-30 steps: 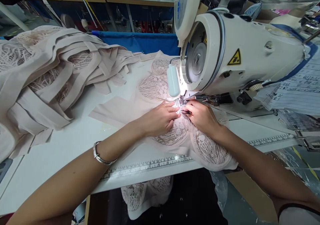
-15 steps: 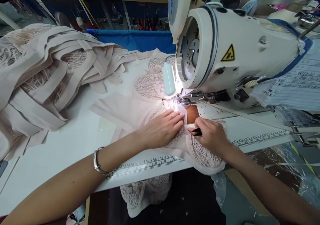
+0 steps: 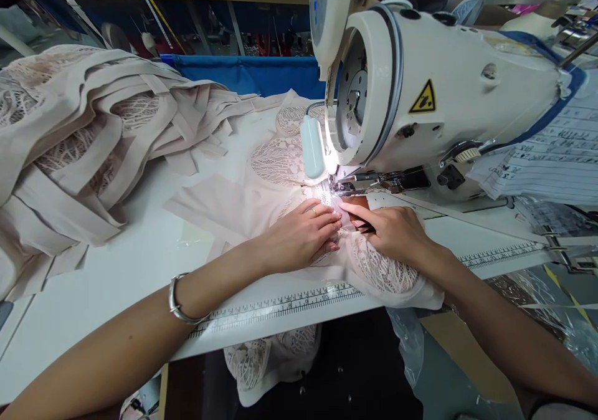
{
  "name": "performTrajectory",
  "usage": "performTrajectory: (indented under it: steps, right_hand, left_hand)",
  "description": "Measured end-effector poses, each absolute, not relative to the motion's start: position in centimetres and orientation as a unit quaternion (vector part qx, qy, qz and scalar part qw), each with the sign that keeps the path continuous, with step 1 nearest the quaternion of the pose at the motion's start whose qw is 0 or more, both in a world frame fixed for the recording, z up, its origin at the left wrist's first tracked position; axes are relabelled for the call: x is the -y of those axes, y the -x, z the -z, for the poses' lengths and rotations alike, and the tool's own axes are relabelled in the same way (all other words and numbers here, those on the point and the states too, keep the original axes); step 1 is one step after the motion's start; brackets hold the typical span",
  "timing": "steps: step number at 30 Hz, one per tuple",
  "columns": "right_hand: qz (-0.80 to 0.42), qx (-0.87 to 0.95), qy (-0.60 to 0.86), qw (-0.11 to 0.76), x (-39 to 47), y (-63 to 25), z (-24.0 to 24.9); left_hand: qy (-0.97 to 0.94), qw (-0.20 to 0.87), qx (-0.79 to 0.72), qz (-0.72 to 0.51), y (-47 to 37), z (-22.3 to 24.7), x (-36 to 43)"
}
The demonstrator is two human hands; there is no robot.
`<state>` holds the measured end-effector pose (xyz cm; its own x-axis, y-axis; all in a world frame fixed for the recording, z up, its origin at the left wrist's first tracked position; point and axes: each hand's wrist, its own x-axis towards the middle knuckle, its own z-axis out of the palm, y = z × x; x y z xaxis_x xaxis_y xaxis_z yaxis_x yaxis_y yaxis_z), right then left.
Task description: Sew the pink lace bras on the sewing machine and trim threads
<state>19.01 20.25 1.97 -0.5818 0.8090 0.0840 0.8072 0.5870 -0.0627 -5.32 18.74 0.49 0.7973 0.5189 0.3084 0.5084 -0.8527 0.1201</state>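
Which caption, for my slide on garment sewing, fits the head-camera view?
Left hand flat on a lace bra, right hand holding a small dark tool, before a lit sewing machine.

Both hands (image 3: 343,230) press pale lace fabric (image 3: 280,158) beside the sewing machine (image 3: 443,90)

Counted in view: one left hand (image 3: 301,236), one right hand (image 3: 397,233), one bracelet (image 3: 174,300), one ring (image 3: 313,212), one black tool (image 3: 367,227), one sewing machine (image 3: 448,83), one small lamp (image 3: 312,147) and one warning sign (image 3: 423,98). Also one lace garment (image 3: 383,267) at the needle, one lace piece (image 3: 255,367) below the table (image 3: 140,264) edge and one blue cloth (image 3: 252,74). Too overlapped to number: many pieces in one heap (image 3: 93,130).
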Motion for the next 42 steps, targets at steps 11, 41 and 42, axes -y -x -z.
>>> performTrajectory:
  steps: [11,41,42]
  right_hand:
    - [0.001,0.892,0.453,0.012,-21.7,-17.6,-2.4]
    - [-0.022,0.931,0.350,0.100,-24.0,-18.6,-1.9]
    - [-0.014,0.928,0.359,0.094,-24.0,-18.7,-1.9]
  left_hand:
    - [-0.947,-0.029,-0.285,-0.146,5.8,-1.0,-19.1]
    - [-0.931,-0.020,-0.325,-0.163,6.0,-0.9,-19.8]
    - [-0.932,-0.017,-0.322,-0.165,6.0,-0.9,-19.8]
